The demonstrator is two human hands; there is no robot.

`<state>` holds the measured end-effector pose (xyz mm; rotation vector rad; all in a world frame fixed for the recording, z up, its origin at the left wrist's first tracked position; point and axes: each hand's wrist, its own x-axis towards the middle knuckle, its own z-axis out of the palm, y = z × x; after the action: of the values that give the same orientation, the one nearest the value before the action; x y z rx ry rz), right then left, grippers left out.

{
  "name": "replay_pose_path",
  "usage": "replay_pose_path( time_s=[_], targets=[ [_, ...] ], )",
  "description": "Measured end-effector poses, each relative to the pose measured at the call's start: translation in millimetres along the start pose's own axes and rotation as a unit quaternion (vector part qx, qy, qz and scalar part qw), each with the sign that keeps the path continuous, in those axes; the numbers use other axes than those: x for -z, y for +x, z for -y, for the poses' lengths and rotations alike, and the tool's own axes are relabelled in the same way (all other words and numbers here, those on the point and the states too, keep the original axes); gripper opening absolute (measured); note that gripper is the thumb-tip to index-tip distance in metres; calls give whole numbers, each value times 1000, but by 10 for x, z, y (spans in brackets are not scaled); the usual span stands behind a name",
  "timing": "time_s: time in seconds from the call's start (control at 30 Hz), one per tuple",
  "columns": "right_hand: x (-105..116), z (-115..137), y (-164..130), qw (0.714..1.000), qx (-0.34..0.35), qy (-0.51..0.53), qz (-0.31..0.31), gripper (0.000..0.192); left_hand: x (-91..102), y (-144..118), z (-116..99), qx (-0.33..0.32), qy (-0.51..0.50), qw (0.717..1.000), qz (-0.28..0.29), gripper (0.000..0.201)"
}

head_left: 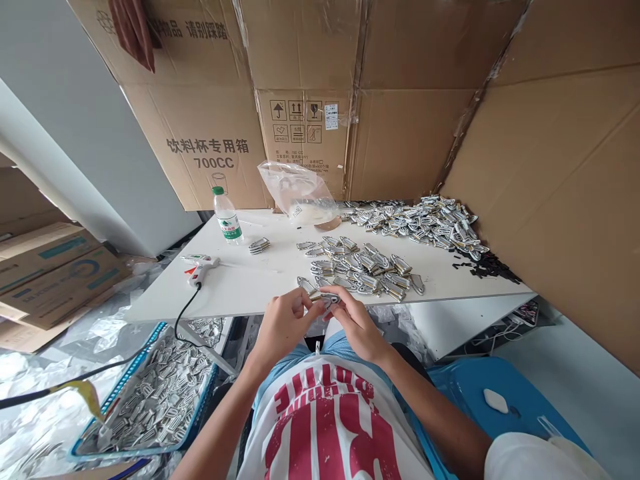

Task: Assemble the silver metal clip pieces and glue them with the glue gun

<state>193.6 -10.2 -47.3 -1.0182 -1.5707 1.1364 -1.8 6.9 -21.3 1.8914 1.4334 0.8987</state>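
A blue tray [150, 400] at the left is filled with metal clips. At the counter [240, 280] edge, one clip [327, 300] is pinched between the left hand [285, 327] and the right hand [353, 320], both closed on it. Many loose clips [360, 267] remain heaped to the right, so much appears left.
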Motion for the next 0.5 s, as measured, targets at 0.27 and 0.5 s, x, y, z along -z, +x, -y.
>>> replay_pose_path(
  time_s=[0.27,0.5],
  targets=[
    [-1,36,-18,1000,-10,-17,5,36,20,-10,11,-3,-8,1000,6,35],
    [7,42,-15,1000,2,-15,9,34,31,-5,-4,-3,0,1000,-4,33]
  ],
)
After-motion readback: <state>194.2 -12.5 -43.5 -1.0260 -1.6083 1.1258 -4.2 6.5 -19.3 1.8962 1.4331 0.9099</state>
